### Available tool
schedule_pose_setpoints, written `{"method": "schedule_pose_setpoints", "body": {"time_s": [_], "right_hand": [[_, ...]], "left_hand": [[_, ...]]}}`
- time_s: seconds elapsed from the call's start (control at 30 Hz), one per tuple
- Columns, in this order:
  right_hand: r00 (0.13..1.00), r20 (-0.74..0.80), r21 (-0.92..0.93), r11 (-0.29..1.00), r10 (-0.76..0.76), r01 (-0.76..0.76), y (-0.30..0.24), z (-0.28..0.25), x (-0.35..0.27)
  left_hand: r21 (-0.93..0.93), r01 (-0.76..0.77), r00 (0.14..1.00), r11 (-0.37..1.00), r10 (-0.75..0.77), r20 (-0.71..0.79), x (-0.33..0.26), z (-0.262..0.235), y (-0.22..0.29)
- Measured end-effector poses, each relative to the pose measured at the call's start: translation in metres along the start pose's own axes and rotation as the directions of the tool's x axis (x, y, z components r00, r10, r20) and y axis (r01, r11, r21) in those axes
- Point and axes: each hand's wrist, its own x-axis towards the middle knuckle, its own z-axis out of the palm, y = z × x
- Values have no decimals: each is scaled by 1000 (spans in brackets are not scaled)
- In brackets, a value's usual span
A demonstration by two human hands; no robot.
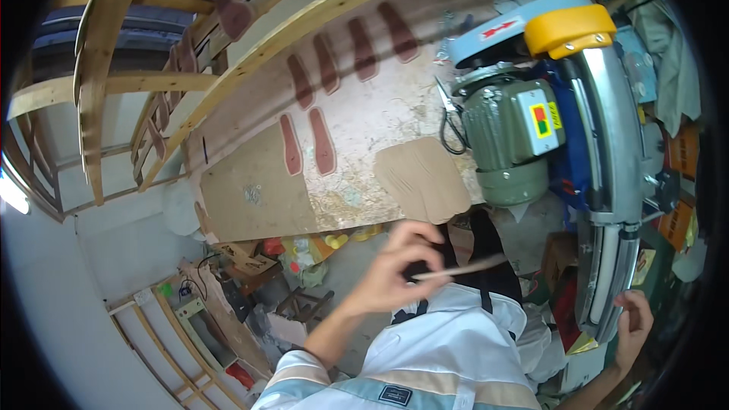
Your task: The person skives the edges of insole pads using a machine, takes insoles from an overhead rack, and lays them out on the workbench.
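My left hand (402, 266) is closed in front of my body, thumb and fingers pinching a thin beige strip (474, 266). Edge-on and slightly blurred, the strip points to the right, so its full shape is hidden. Over on the right, my right hand (632, 326) has its fingers loosely bent and apart, with nothing visible in them. It is beside the near end of a long metal roller (605, 273) on a machine with a green motor (501, 129). I cannot tell whether the fingertips touch the machine.
Several reddish-brown sole-shaped pieces (323, 143) lie on the worktable (349, 190). Black-handled scissors (453, 125) rest beside the motor, and a wrinkled beige sheet (425, 178) lies at the near edge. A wooden rack (95, 83) rises at the left. Clutter (307, 258) fills the floor below.
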Motion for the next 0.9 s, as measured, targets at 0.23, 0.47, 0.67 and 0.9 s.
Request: {"method": "schedule_pose_setpoints", "body": {"time_s": [0.23,0.47,0.67,0.9], "right_hand": [[940,336,104,989,63,-104,-55,171,48],[878,478,68,997,-11,-24,-30,319,86],[976,116,-225,952,-183,205,44,410,146],[991,37,-345,932,128,-107,70,434,176]], "left_hand": [[804,-66,882,590,411,-230,16,-145,-115],[851,-24,912,524,361,-197,41,-185,-231],[793,139,956,593,129,-264,23,-172,-245],[657,262,884,707,97,-457,-2,-151,-218]]}}
